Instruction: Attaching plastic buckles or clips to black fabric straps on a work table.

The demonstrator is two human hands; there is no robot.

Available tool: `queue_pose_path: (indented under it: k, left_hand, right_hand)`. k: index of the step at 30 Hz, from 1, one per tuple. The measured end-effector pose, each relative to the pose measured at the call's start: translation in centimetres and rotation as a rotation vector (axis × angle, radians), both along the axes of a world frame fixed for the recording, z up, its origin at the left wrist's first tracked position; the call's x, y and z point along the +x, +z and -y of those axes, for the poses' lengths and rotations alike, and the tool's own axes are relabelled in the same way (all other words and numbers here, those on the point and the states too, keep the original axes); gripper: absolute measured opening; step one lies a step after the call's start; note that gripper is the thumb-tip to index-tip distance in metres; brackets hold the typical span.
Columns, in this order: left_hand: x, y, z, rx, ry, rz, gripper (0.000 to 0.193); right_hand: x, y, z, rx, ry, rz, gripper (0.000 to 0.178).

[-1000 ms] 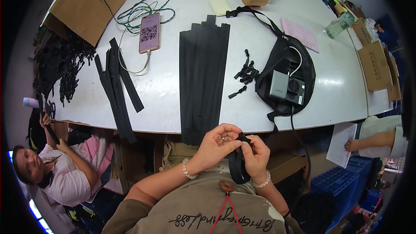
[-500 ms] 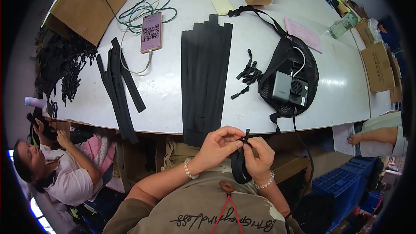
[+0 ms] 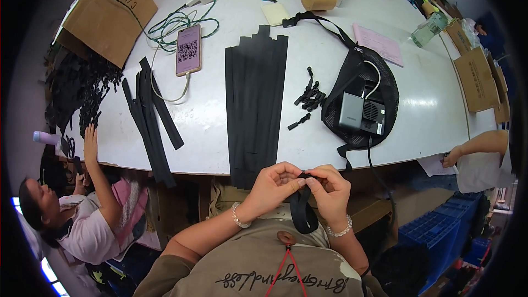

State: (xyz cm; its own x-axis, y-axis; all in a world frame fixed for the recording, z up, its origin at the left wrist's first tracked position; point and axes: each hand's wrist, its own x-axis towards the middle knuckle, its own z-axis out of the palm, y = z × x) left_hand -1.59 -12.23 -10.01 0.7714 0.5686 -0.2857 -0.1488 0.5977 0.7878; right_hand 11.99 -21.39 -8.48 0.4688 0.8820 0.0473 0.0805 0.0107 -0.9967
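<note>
Pinched black strip (image 3: 300, 214), lettered shirt (image 3: 253, 257), carton (image 3: 107, 16) — printed

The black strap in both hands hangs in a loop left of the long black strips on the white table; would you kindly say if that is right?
Not left: in the head view, the black strap in both hands hangs in a loop right of the long black strips on the white table.

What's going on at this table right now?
The person's left hand and right hand pinch a black strip together, its loop hanging below. On the table ahead lies a row of flat strips, with small black pieces to its right. At the left, a co-worker's hand is beside a dark pile.
</note>
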Motion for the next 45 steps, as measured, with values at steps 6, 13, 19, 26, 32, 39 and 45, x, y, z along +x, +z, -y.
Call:
queue_pose_path:
  k: [6,13,19,26,32,39,45]
  left_hand:
    - [0.4,1.3,-0.4,-0.085,-0.194,-0.158,0.012]
    - [1.1,1.0,-0.7,0.07,-0.026,-0.109,0.01]
    - [1.9,2.7,-1.8,0.137,0.048,-0.058,0.01]
    - [1.5,2.5,-2.0,0.201,0.054,-0.053,0.011]
    - [1.8,2.8,-2.2,0.177,0.086,-0.035,0.011]
    - [2.6,3.0,-2.9,0.154,0.181,0.01,0.016]
    - [2.5,3.3,-4.0,0.145,0.08,0.025,0.023]
  right_hand:
    - [0.3,0.3,-0.5,-0.044,-0.043,-0.469,0.011]
    - [0.3,0.7,-1.6,0.033,0.001,-0.463,0.01]
    - [0.9,1.7,-3.3,0.131,0.036,-0.341,0.012]
    - [0.6,2.3,-3.5,0.146,-0.015,-0.107,0.016]
    - [0.5,2.8,-3.9,0.155,0.004,-0.142,0.021]
    - [0.4,2.0,-4.4,0.053,-0.139,-0.391,0.005]
    - [1.5,1.5,-4.7,-0.05,0.01,-0.569,0.006]
